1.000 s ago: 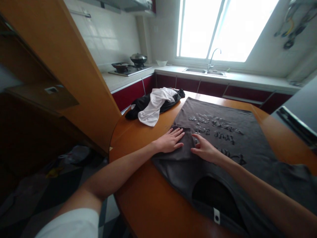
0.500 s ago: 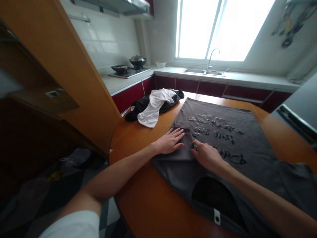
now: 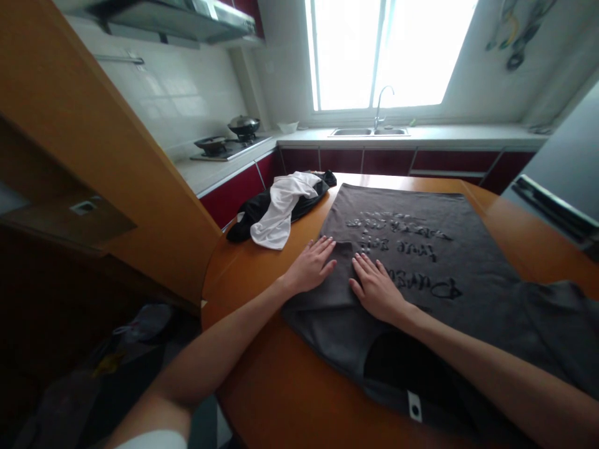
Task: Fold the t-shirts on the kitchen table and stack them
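Note:
A dark grey T-shirt (image 3: 472, 249) lies spread on the wooden table, its neckline and white label toward me. Shiny black lettering runs across its front, reading upside down from here. One sleeve is folded inward over the body on the left side. My left hand (image 3: 309, 265) rests flat on the left edge of that folded part, fingers stretched out. Just to its right, my right hand (image 3: 377, 287) also lies flat on the shirt, near the fold's edge and the lettering. Neither hand grips the cloth.
The round-edged wooden table (image 3: 262, 368) fills the middle. A black garment (image 3: 243, 226) and a white garment (image 3: 276, 218) lie heaped at its far left. Behind stand a stove with a lidded wok (image 3: 244, 126), a sink (image 3: 358, 132) and, at right, a fridge (image 3: 561, 193).
My right hand has gone from curled fingers at the fold to lying flat with fingers extended. My left hand has shifted slightly toward the shirt's left edge. The view has turned a little right.

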`<state>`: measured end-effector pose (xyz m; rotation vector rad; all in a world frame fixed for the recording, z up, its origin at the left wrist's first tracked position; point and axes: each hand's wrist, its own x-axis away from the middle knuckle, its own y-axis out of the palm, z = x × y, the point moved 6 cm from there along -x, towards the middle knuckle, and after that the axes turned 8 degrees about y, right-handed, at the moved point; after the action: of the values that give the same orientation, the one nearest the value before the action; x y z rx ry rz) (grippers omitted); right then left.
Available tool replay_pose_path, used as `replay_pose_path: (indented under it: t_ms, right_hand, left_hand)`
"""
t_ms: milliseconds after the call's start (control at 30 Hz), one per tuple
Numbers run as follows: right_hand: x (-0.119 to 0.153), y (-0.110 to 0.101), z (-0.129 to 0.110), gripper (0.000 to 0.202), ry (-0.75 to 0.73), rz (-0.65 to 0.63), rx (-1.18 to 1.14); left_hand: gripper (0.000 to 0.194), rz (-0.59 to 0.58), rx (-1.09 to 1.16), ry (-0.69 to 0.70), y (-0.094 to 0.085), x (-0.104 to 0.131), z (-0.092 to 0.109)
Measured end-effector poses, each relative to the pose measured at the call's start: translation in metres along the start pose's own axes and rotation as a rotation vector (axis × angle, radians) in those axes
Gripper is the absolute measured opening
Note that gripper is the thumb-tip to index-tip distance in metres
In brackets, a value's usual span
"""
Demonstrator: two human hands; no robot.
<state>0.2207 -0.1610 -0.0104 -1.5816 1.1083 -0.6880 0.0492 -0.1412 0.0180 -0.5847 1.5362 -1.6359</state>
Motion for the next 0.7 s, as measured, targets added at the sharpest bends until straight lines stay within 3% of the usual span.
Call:
replay_pose_path:
  t_ms: [133,333,533,700]
  right_hand:
    - [0.000,-0.004,-0.002,0.062,0.002,0.006,-0.021]
    - [0.002,-0.007,-0.003,0.062,0.001,0.026,-0.043]
    - [0.001,-0.009,-0.003,0.062,0.004,0.022,-0.064]
    - [0.001,-0.010,-0.004,0.062,0.011,0.017,-0.081]
  left_hand:
    - [0.066,-0.128,0.012,-0.034,0.012,0.000,-0.010]
    - [0.064,-0.058,0.002,-0.033,0.009,-0.001,-0.011]
    - [0.066,-0.116,-0.021,-0.045,0.014,0.000,-0.012]
    - [0.061,-0.041,-0.012,-0.048,0.009,-0.002,-0.014]
